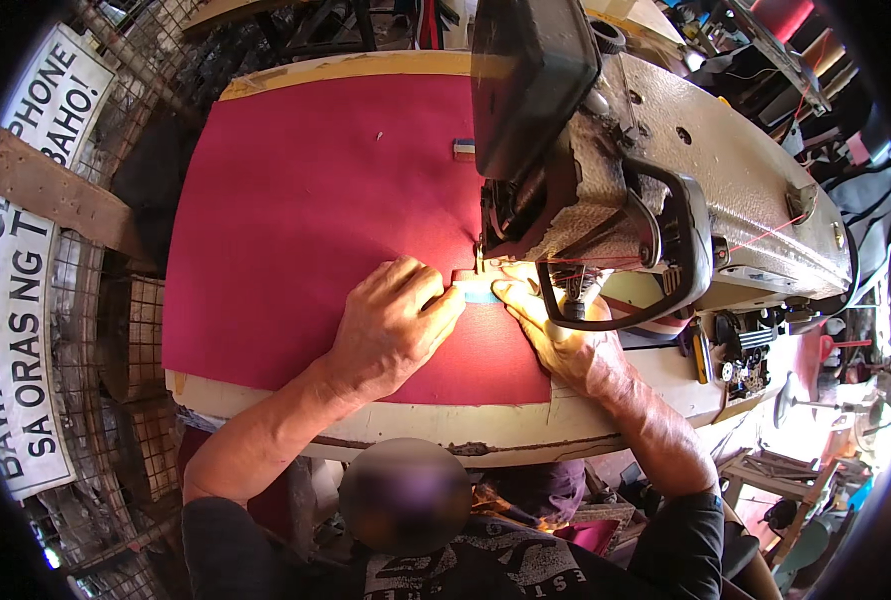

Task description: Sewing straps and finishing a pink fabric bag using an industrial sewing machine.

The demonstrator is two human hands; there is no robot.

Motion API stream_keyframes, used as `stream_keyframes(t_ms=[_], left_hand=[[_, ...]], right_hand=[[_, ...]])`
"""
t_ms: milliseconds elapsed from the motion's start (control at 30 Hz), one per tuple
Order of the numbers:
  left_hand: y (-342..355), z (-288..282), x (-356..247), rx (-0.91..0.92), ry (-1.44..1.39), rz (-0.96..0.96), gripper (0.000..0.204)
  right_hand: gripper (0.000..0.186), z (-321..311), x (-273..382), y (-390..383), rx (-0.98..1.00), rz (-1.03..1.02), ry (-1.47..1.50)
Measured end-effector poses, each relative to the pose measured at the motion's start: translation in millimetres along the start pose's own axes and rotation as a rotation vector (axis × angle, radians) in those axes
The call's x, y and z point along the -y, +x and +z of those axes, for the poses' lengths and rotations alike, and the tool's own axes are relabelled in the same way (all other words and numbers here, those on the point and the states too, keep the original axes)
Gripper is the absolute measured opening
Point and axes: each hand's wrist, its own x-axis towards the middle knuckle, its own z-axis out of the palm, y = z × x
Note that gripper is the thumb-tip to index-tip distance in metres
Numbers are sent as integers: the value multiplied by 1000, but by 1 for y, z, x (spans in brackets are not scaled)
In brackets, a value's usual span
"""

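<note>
A large maroon fabric sheet (296, 210) lies on the sewing table. The sewing machine (716, 200) stands over its right part, with the lit presser foot (481, 255) above a small pale-blue and brown strip (479, 292). My left hand (396, 325) is closed, fingers curled, with thumb and forefinger at the strip's left end. My right hand (566, 335) reaches under the machine's front, its fingertips pressed together on the strip's right end. Red thread (766, 235) runs along the machine.
A small striped tab (463, 150) lies on the fabric behind the needle. Right of my right hand are a yellow-and-black tool (704, 352) and black machine parts (744, 365). A wire mesh (136, 390) with signs and a wooden plank (66, 185) borders the left; cluttered stands and materials fill the right.
</note>
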Motion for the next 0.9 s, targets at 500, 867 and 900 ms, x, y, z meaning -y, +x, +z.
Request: stream_keyframes(t_ms=[500, 867, 900], left_hand=[[3, 7, 4, -47, 67, 13, 12], [7, -5, 15, 55, -256, -124, 30], [8, -5, 15, 56, -257, -124, 30]], right_hand=[[21, 0, 0, -2, 56, 35, -34], [35, 5, -6, -3, 130, 184, -84], [33, 6, -7, -3, 107, 182, -98]])
